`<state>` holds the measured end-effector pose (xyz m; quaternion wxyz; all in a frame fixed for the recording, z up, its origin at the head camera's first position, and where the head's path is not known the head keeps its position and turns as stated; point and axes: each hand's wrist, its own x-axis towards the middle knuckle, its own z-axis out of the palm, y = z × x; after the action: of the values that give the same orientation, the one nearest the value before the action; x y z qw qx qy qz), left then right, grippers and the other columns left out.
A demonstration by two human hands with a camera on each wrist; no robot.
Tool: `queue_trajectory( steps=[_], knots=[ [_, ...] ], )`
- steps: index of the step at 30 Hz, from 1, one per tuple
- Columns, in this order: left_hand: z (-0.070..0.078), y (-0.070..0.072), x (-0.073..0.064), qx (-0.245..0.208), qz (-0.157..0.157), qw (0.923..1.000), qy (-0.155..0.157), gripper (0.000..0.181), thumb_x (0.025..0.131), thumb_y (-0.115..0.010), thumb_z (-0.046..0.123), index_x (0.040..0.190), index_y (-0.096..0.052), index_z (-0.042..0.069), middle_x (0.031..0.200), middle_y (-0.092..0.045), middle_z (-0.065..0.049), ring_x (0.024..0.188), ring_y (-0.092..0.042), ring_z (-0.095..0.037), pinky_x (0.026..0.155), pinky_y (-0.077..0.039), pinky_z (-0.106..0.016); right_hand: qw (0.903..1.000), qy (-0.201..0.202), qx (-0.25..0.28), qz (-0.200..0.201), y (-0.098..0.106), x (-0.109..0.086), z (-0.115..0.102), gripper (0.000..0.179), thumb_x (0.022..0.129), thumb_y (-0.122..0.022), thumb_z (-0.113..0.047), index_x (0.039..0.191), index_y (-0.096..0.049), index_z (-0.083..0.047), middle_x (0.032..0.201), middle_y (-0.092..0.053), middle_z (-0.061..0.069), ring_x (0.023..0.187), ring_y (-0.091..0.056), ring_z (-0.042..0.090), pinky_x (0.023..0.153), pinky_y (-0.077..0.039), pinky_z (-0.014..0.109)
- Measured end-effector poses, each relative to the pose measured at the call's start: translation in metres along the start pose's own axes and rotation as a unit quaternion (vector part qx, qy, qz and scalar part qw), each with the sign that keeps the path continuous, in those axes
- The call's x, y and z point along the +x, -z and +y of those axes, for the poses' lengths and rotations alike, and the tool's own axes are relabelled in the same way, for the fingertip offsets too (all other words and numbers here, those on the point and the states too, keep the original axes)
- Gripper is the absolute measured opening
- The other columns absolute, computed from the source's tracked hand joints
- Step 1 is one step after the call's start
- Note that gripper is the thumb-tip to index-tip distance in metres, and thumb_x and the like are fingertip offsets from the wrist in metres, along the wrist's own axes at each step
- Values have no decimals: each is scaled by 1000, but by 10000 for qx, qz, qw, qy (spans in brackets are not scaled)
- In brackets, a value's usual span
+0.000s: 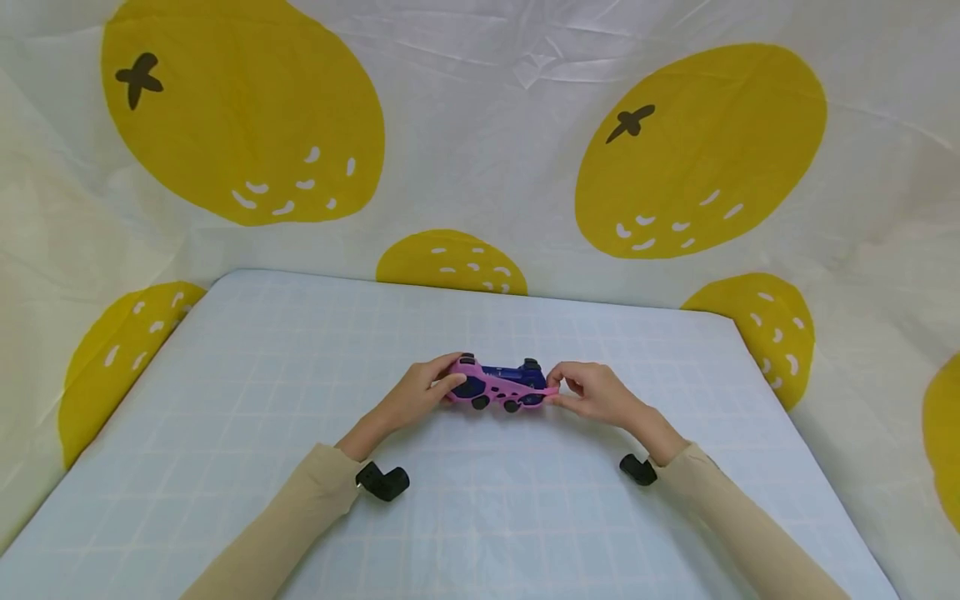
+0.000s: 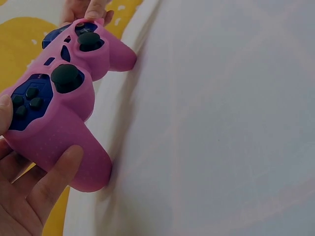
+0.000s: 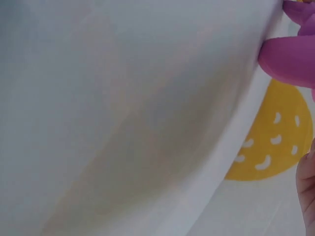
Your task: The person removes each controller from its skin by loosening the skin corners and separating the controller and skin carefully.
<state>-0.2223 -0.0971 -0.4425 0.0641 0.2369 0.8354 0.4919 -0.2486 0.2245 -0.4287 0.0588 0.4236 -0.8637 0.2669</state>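
Here, in the head view, the left hand (image 1: 420, 392) grips 1 end of a blue game controller (image 1: 501, 385) above the table (image 1: 300, 350), while the right hand (image 1: 592, 393) pinches the pink silicone cover (image 1: 542, 392) at the other end. The left wrist view shows fingers (image 2: 51, 182) curled under a covered grip. The right wrist view catches only a pink edge. The cover seems mid-fitting or mid-removal; the next pull likely needs a steady counter-hold.
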Motion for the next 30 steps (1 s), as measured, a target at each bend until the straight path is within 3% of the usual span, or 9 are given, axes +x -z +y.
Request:
queue_trajectory(
  steps=[5, 10, 13, 19, 21, 25, 30],
  knots=[
    [0, -1, -1, 42, 63, 10000, -27, 47, 101, -49, 26, 141, -44, 3, 126, -61, -15, 112, -61, -27, 86, -55, -33, 9960, 774, -440, 85, 2, 0, 1, 19, 77, -79, -13, 89, -65, -16, 84, -66, -8, 66, -56, 8, 60, -48, 18],
    [0, -2, -1, 91, 98, 9999, -25, 48, 101, -48, 28, 141, -43, 2, 126, -61, -15, 107, -63, -25, 87, -55, -33, 9738, 1898, -1229, 264, 0, 0, 0, 20, 72, -82, -8, 84, -67, -13, 86, -68, -5, 75, -65, 6, 68, -55, 20],
    [0, -2, 0, 50, 114, 9999, 20, 49, 101, -48, 28, 142, -43, 3, 126, -61, -15, 101, -64, -22, 83, -56, -29, 9634, 2172, -1514, 421, -1, -1, -1, 22, 68, -85, -7, 82, -69, -13, 84, -69, -3, 73, -67, 7, 66, -55, 21],
    [0, -2, 1, 61, 127, 9999, 72, 48, 101, -48, 28, 142, -43, 3, 124, -61, -15, 96, -63, -20, 80, -56, -26, 9534, 2427, -1751, 397, 1, 1, -3, 23, 65, -85, -7, 83, -71, -13, 83, -71, -3, 74, -68, 9, 66, -56, 22],
    [0, -2, 1, 69, 138, 9998, 83, 48, 101, -48, 28, 142, -42, 2, 124, -61, -15, 96, -63, -20, 80, -56, -27, 9544, 2405, -1744, 294, 3, 2, -4, 22, 68, -85, -10, 85, -72, -14, 84, -70, -4, 75, -66, 7, 67, -56, 21],
    [1, -2, 1, 73, 155, 9998, 102, 49, 101, -48, 28, 142, -42, 2, 125, -61, -16, 97, -64, -21, 81, -56, -28, 9730, 1973, -1179, 207, 3, 1, 1, 19, 72, -82, -9, 87, -72, -16, 87, -69, -5, 80, -62, 6, 71, -54, 20],
    [0, -2, 1, 139, 137, 9998, 108, 50, 101, -48, 29, 143, -42, 2, 126, -61, -16, 96, -64, -21, 82, -56, -29, 9842, 1586, -307, 718, -4, -3, 10, 19, 71, -81, -5, 84, -75, -17, 90, -70, -4, 82, -56, 7, 64, -47, 15]
  ],
)
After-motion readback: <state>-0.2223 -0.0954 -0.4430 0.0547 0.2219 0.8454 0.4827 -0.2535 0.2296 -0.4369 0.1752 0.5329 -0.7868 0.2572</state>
